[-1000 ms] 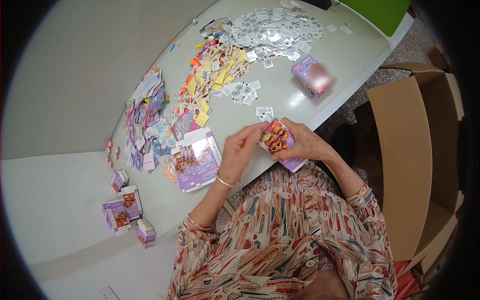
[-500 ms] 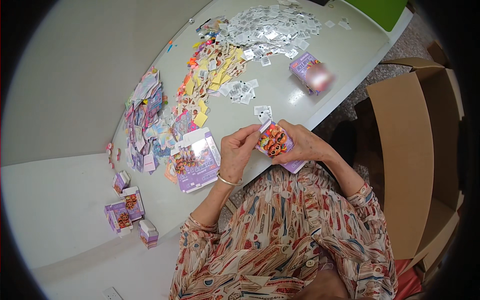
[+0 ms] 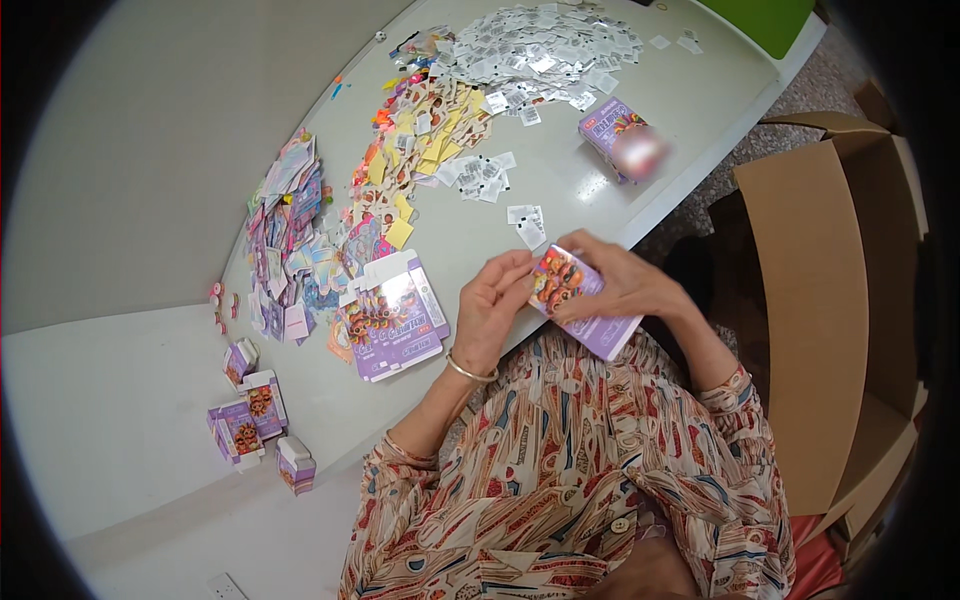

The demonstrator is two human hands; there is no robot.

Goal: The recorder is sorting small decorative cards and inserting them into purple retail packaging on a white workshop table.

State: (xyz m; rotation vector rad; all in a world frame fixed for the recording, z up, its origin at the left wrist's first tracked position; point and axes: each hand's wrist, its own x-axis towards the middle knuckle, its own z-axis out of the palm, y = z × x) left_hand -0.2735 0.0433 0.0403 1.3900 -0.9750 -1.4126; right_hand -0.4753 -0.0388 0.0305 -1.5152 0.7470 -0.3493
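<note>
Carton (image 3: 612, 335), purple with a cartoon print, at the centre of the frame, slanting down toward the right beside the near edge of the table (image 3: 690, 95). Right hand (image 3: 630, 285) wrapped around it: thumb across the printed front, other fingers mostly hidden behind the upper side. Left hand (image 3: 495, 300) at the carton's upper-left end, fingers curled, fingertips drawn close together; not possible to make out anything pinched between them.

Step in hand, judging by the pose: close work at the carton's end, right hand as support. Called for next, as a judgement: a steady right-hand hold without squashing the thin card, plus fine fingertip control at that end.

Just above the hands, a few small white packets (image 3: 527, 222); farther up, a loose cluster (image 3: 475, 178), then a large pile (image 3: 540, 50) at top centre. Yellow and patterned cards (image 3: 440, 130) to the left of these, pastel sheets (image 3: 290, 235) farther left. Stacked flat cartons (image 3: 400, 340) left of the left hand, 4 small purple boxes (image 3: 262, 402) at lower left, 1 larger purple box (image 3: 603, 128) at upper right, partly under a blurred patch.

Around the table: pale wall (image 3: 150, 180) at left, green panel (image 3: 765, 25) at upper right, speckled floor (image 3: 765, 150), large brown cardboard box (image 3: 800, 330) at right.
</note>
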